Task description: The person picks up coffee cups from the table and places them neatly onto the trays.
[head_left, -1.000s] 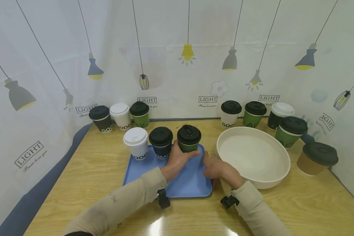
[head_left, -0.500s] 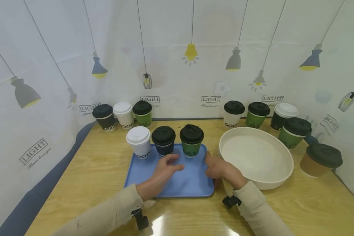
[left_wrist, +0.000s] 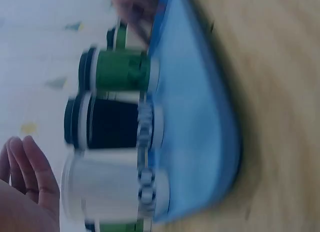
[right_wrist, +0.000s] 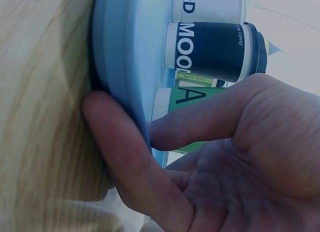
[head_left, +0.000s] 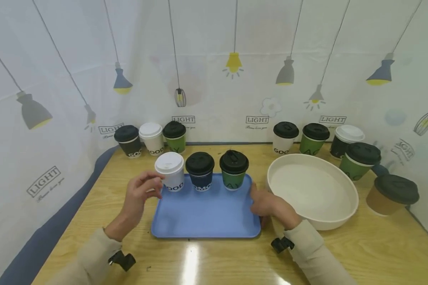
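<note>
A blue tray lies on the wooden table. Along its far side stand three lidded paper coffee cups: a white cup at left, a dark navy cup in the middle and a green cup at right. My left hand hovers beside the white cup with fingers loosely bent; the left wrist view shows a small gap between the fingertips and that cup. My right hand pinches the tray's right edge between thumb and finger, as the right wrist view shows the tray rim between them.
A round cream bowl stands just right of my right hand. Behind it are several lidded cups, with a brown cup at far right. Three more cups, one of them white, stand at the back left before the printed backdrop.
My left hand has let go of the green cup and moved left across the tray to beside the white cup. The right hand keeps its hold on the tray edge.
</note>
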Motion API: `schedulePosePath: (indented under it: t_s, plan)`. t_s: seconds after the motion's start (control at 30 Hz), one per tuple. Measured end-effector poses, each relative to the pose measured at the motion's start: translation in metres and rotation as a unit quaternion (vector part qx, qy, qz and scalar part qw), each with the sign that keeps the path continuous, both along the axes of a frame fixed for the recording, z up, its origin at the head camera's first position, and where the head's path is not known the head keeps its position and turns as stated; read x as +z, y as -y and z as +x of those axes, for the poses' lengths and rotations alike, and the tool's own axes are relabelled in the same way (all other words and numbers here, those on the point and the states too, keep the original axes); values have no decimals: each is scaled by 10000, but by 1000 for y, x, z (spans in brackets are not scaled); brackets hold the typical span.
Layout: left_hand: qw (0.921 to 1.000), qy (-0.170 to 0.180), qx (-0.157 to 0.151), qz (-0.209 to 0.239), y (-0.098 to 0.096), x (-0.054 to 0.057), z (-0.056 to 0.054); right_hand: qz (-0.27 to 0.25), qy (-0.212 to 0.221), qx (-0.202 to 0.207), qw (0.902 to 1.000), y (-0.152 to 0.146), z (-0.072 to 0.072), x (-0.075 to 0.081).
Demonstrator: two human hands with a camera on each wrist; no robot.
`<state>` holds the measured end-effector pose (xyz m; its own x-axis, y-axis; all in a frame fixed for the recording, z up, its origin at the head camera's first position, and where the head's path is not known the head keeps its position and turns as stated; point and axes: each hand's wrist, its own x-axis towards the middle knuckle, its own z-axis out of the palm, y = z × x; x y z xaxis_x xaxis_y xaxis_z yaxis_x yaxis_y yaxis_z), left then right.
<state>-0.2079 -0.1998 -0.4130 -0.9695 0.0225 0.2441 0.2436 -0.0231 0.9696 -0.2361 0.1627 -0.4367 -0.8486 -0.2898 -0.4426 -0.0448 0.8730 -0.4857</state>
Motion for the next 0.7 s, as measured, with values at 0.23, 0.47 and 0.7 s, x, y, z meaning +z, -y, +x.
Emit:
schedulePosePath:
  t_s: [0.23, 0.47, 0.7]
  plan:
    - [9796, 59, 1995, -239, 59, 4, -56, -76, -28, 20, 10000, -2, 0, -1]
    - [9404, 621, 2830, -1779, 102, 4, -115, -231, 115, -68, 9996, -1, 2, -2]
    - [9154, 673, 2536, -3054, 111, 1, -160, -45, 71, -52, 10000, -3, 2, 0]
